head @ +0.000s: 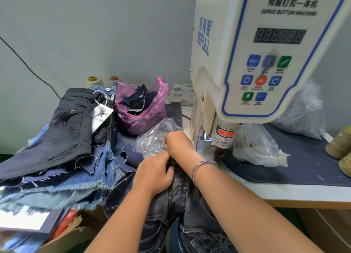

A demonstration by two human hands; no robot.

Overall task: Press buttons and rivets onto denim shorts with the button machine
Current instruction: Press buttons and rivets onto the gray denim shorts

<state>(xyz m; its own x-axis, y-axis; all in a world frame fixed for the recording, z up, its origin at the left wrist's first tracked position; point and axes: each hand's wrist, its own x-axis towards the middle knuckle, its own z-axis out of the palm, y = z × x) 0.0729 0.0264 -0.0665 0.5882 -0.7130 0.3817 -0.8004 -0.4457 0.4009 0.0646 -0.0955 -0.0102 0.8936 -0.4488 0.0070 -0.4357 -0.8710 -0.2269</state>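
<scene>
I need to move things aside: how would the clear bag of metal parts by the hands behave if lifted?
The clear bag would likely sag and shift; its film looks thin and crumpled. The small metal pieces inside probably make it heavy for its size. Its open top, where the right hand reaches, could spill.

Plain pale grey-blue wall (95,34) behind everything, evenly lit with no hard shadows, and a thin black cable (28,68) running diagonally down it on the left. The work table (284,193) has a white top with a tan wood-coloured edge, mostly covered by a dark blue cloth mat (303,167). Bit of green floor (5,157) peeks out at far left.
</scene>
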